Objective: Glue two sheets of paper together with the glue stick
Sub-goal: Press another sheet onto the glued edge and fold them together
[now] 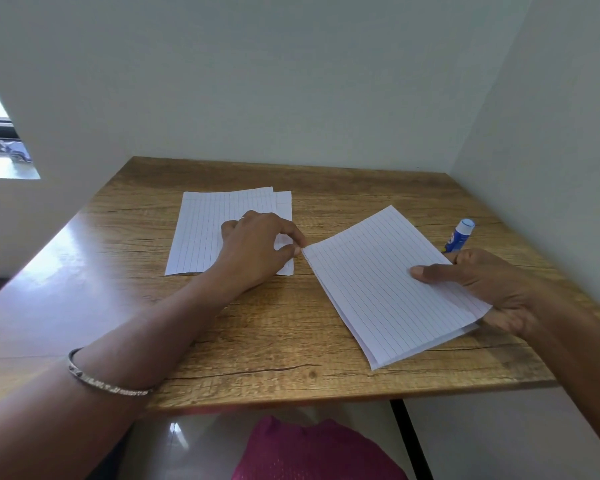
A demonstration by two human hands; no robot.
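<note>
Held white lined paper sheets (pixel 385 285): left hand (pixel 257 247) pinching a corner, right hand (pixel 492 285) gripping the edge. Blue glue stick (pixel 459 233) behind, untouched. Could slip crooked, loosely held.

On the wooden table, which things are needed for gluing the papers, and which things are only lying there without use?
Needed for the job:
- lined sheets, held by the right hand and pinched at a corner by the left hand
- glue stick, lying untouched

Only lying about:
- other lined sheets under the left hand, possibly spare
- bangle on the left forearm
</note>
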